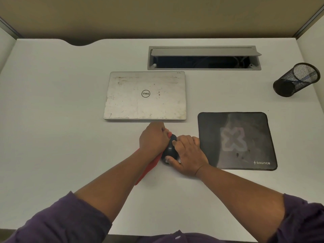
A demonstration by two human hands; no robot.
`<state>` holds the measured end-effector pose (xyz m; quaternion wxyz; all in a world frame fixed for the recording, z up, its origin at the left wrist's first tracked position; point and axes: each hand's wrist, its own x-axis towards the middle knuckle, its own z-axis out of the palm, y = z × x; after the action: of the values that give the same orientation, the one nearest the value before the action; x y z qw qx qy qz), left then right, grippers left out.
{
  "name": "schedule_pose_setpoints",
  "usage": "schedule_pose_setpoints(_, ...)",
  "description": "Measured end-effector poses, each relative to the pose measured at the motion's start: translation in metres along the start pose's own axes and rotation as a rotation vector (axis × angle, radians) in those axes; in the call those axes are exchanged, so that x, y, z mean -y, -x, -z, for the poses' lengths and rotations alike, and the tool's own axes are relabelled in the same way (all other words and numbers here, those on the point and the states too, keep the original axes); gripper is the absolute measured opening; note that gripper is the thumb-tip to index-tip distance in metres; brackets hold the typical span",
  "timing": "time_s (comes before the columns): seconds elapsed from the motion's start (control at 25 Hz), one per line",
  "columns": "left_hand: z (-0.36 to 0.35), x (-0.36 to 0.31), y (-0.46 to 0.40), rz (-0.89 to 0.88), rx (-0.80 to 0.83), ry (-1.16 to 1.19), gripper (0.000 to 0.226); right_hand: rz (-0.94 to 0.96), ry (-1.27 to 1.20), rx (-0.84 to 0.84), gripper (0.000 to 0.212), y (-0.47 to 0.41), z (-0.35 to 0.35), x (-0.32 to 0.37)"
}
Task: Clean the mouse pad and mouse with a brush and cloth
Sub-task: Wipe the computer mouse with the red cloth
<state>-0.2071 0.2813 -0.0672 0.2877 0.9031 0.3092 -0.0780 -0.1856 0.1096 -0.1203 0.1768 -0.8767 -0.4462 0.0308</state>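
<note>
Mouse [171, 150]: glossy black plastic. Cloth [149, 168]: red, napped fabric. Laptop [145, 95]: scuffed matt metal. Pen cup [296, 79]: black wire mesh.

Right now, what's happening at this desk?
A person is cleaning a black mouse on the white desk. The right hand holds the mouse while the left hand grips a red cloth against it. The mouse pad lies empty to the right, a closed laptop just behind. No brush is visible.
</note>
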Motion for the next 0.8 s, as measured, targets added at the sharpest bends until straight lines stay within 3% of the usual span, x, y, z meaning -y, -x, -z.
schedule_pose_setpoints(0.44,0.022,-0.016,-0.027,-0.295,0.380,-0.019,0.014,0.015,0.057,-0.009,0.053,0.000,-0.002,-0.002)
schedule_pose_setpoints(0.6,0.014,-0.024,-0.025,-0.261,0.287,-0.146,0.012,0.008,0.063,-0.014,0.051,0.000,-0.002,-0.002)
schedule_pose_setpoints(0.8,0.000,-0.020,-0.015,-0.179,0.104,-0.112,0.011,0.000,0.072,-0.019,0.050,-0.001,-0.002,-0.001)
